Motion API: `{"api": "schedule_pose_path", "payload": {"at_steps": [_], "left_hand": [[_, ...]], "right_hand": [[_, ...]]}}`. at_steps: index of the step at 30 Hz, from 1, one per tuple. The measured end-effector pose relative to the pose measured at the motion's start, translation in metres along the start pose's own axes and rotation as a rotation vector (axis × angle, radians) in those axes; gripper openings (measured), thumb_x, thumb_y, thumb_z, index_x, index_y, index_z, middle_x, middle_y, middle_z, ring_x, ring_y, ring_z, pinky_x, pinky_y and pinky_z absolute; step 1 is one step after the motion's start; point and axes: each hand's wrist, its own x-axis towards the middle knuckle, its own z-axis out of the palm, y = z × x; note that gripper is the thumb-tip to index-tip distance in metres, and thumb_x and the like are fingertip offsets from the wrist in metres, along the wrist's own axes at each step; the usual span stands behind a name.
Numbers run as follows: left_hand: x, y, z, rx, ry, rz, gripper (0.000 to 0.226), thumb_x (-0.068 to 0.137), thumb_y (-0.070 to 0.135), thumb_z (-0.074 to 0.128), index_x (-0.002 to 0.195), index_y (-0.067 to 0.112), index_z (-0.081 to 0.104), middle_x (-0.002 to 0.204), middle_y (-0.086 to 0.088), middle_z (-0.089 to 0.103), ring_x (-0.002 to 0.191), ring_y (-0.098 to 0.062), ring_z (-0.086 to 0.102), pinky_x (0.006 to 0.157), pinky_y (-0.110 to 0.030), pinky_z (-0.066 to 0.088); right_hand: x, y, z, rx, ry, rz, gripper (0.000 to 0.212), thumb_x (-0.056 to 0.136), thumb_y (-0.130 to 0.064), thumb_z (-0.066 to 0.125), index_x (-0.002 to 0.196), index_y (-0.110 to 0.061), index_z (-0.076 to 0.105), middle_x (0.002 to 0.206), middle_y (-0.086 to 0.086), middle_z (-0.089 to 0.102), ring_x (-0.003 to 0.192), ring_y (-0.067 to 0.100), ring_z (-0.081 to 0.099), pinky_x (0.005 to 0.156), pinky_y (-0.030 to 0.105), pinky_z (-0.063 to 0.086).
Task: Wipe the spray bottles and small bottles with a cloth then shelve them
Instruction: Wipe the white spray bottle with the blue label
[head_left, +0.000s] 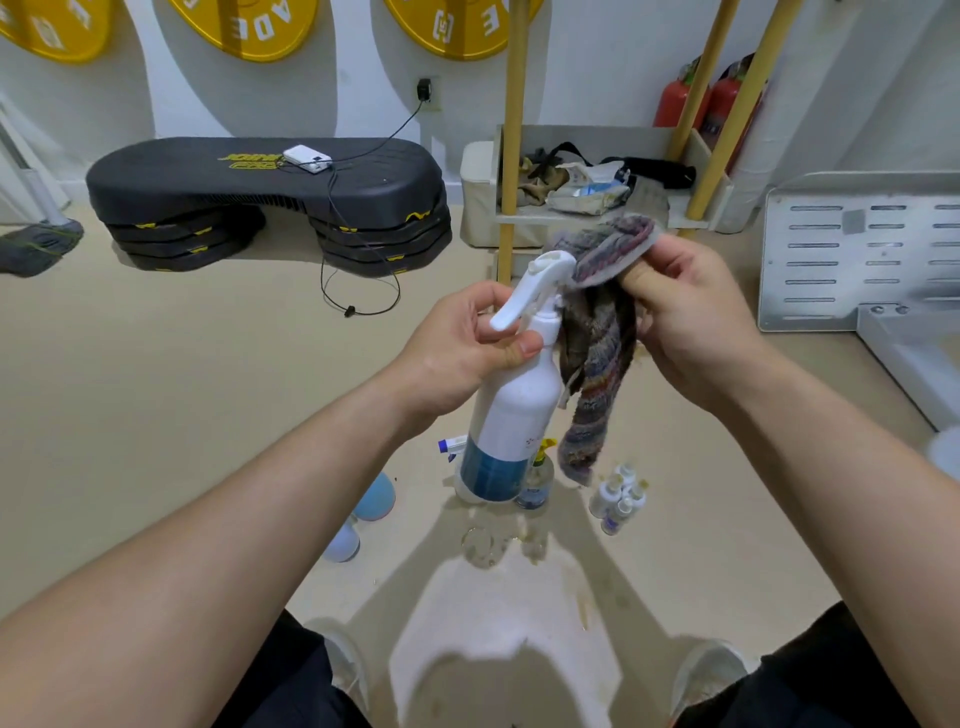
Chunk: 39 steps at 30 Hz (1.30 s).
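Left side: we see the left hand (467, 348) clamped round the neck of the white spray bottle (511, 410), thumb laid across the front just under the trigger
Bottle: we find it held in the air between the two hands, close to upright, trigger head pointing toward the left hand, a blue band low on its body
Right side: the right hand (691, 317) has its fingers curled into the striped cloth (597, 353) and grips it
Cloth: its upper fold lies over the right fingers and touches the spray head; the rest hangs down the bottle's right side
On the floor (208, 389): we count a tight cluster of small bottles (618, 499) standing below the hanging cloth, and just beside them a yellow-topped bottle (537, 483), partly hidden behind the held one
Beyond the hands: a low white shelf (535, 217) with yellow posts, carrying bags and a packet
Far left: a black step platform (270, 197) with a white power bank (306, 158) lying on top, its cable trailing to the floor
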Motion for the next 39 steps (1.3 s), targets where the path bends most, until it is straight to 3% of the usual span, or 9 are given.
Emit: {"api": "schedule_pose_path", "payload": {"at_steps": [4,7,12,16,20,23,26,30,39], "left_hand": [[-0.002,0.003,0.004,0.004,-0.022,-0.014,0.017,0.090,-0.001,0.069,0.103,0.006,0.060,0.086,-0.003,0.069,0.085,-0.013,0.065,0.085,-0.027,0.054],[-0.004,0.003,0.008,-0.003,-0.077,-0.011,0.018,0.091,-0.002,0.067,0.104,0.008,0.063,0.094,-0.006,0.072,0.092,-0.017,0.067,0.090,-0.031,0.055],[-0.005,0.004,0.010,-0.090,-0.108,-0.023,0.035,0.085,0.007,0.070,0.117,0.005,0.058,0.090,-0.017,0.057,0.089,-0.021,0.058,0.094,-0.037,0.050],[-0.005,0.003,0.007,-0.024,-0.088,-0.013,0.032,0.091,-0.001,0.068,0.118,-0.009,0.052,0.084,-0.008,0.067,0.082,-0.014,0.060,0.087,-0.032,0.049],[-0.004,0.009,0.002,-0.115,0.051,0.018,0.039,0.095,0.000,0.061,0.132,-0.006,0.050,0.110,-0.014,0.074,0.101,-0.017,0.069,0.092,-0.031,0.055],[-0.002,0.011,0.002,-0.214,0.174,-0.020,0.036,0.097,0.006,0.061,0.132,-0.001,0.052,0.108,-0.005,0.076,0.096,-0.013,0.071,0.077,-0.027,0.057],[0.002,0.016,0.010,-0.260,0.282,-0.026,0.025,0.097,0.011,0.065,0.120,0.007,0.057,0.091,0.002,0.075,0.080,-0.011,0.070,0.063,-0.025,0.055],[0.005,0.023,0.019,-0.310,0.428,-0.053,0.016,0.098,0.013,0.064,0.114,0.013,0.061,0.067,0.009,0.070,0.058,-0.005,0.061,0.055,-0.022,0.049],[0.009,0.025,-0.013,-0.441,0.631,-0.169,0.010,0.095,0.023,0.069,0.102,0.017,0.067,0.098,0.000,0.075,0.069,-0.008,0.068,0.058,-0.027,0.053]], "right_hand": [[-0.006,-0.007,0.016,-0.088,-0.099,-0.089,0.018,0.098,-0.010,0.054,0.107,-0.013,0.070,0.097,-0.003,0.075,0.093,0.009,0.069,0.082,0.023,0.054],[-0.010,-0.004,0.026,-0.222,-0.207,-0.113,0.021,0.101,-0.012,0.050,0.112,-0.011,0.068,0.105,0.004,0.072,0.100,0.015,0.066,0.092,0.031,0.053],[-0.008,-0.007,0.031,-0.027,0.031,0.020,0.027,0.100,-0.019,0.052,0.096,0.000,0.069,0.098,0.025,0.072,0.091,0.037,0.069,0.090,0.057,0.053],[-0.004,-0.009,0.029,0.118,0.290,0.157,0.036,0.107,-0.019,0.045,0.083,-0.004,0.068,0.075,0.009,0.075,0.067,0.021,0.070,0.067,0.033,0.059],[0.002,-0.007,0.023,0.374,0.416,0.213,0.028,0.108,-0.021,0.042,0.113,-0.003,0.063,0.111,0.020,0.073,0.099,0.033,0.073,0.092,0.054,0.057],[-0.004,-0.006,0.031,0.386,0.309,0.148,0.032,0.108,-0.018,0.039,0.126,-0.002,0.060,0.119,0.018,0.072,0.110,0.032,0.070,0.097,0.051,0.055],[-0.021,-0.003,0.058,0.112,0.118,0.060,0.026,0.104,-0.010,0.043,0.114,-0.010,0.067,0.103,0.001,0.077,0.099,0.014,0.072,0.088,0.032,0.057],[-0.034,0.031,0.074,-0.830,-0.024,-0.189,0.034,0.099,-0.036,0.040,0.129,-0.023,0.051,0.123,0.000,0.050,0.115,0.027,0.052,0.096,0.048,0.046],[-0.053,0.065,0.062,-1.247,-0.182,-0.517,0.034,0.099,-0.028,0.051,0.129,-0.014,0.060,0.164,0.026,0.016,0.151,0.039,0.021,0.121,0.044,0.028]]}}
